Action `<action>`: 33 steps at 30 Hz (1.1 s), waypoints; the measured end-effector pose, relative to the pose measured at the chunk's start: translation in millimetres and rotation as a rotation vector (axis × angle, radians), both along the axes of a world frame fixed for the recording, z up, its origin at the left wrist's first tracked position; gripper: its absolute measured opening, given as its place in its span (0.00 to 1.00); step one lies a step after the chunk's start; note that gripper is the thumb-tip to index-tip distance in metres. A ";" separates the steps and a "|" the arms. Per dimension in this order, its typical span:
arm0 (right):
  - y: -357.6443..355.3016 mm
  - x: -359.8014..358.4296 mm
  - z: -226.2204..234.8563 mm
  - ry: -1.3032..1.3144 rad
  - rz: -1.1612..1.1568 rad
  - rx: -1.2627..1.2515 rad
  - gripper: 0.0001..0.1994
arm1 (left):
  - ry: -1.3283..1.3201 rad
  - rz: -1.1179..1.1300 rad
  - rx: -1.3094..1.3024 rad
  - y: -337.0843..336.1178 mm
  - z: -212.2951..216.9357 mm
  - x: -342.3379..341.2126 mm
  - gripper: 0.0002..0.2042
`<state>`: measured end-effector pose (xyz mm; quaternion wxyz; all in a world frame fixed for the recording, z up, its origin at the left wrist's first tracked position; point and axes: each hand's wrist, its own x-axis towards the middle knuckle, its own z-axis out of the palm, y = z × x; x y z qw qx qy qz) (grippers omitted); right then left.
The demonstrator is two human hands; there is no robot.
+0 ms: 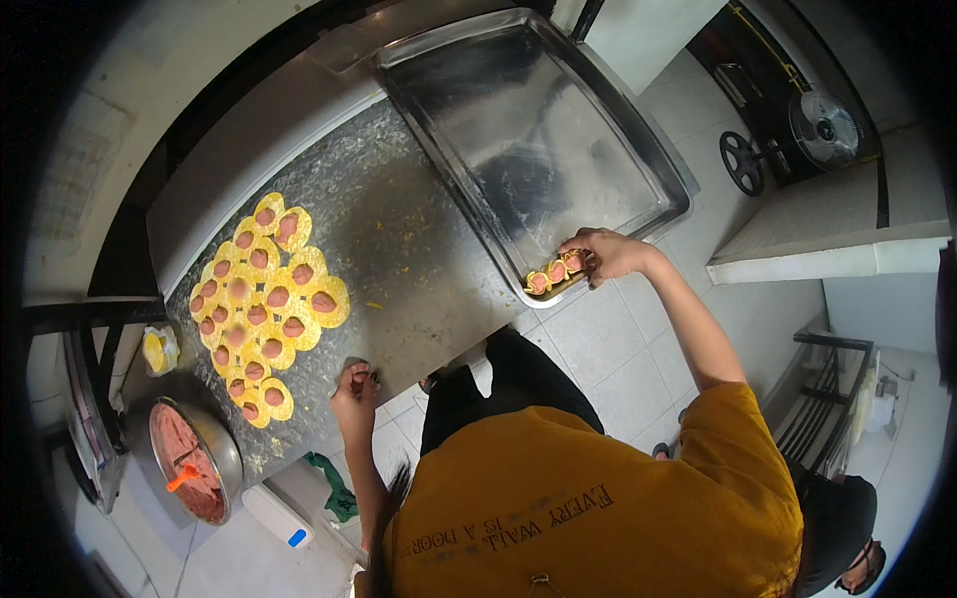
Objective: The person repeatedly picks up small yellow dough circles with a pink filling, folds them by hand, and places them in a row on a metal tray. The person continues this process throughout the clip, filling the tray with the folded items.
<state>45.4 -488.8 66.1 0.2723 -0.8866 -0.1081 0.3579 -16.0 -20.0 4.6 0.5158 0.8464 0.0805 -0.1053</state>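
A crumpled green cloth (pixel 337 488) is just beside the near edge of the grey desk (pixel 429 264), near a white box-like object (pixel 277 516) (blue-marked at one end). Right of the desk are pale floor tiles (pixel 593 334), a black slatted rack (pixel 832 342) and, well apart, a fan (pixel 825 128).

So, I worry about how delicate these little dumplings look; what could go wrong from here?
Squashing: the right hand is right at the row of open-topped dumplings in the corner of the metal tray, so it might dent or tip one.
Tearing: on the countertop, several round yellow wrappers appear to overlap, so lifting one could drag or rip its neighbour.
Spilling: pink filling sits uncovered on those wrappers and could slide off if one tilts.
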 end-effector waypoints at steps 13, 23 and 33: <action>1.3 2.1 -7.6 -0.060 0.090 -0.057 0.38 | -0.100 -0.019 -0.006 15.3 -13.9 -7.3 0.09; 59.9 -13.3 53.1 -0.495 -0.259 -0.304 0.35 | -0.278 0.782 0.512 118.0 -26.2 -34.8 0.09; 325.4 9.7 9.0 -0.397 0.135 0.571 0.17 | -0.197 0.824 0.390 148.6 -24.9 -15.4 0.05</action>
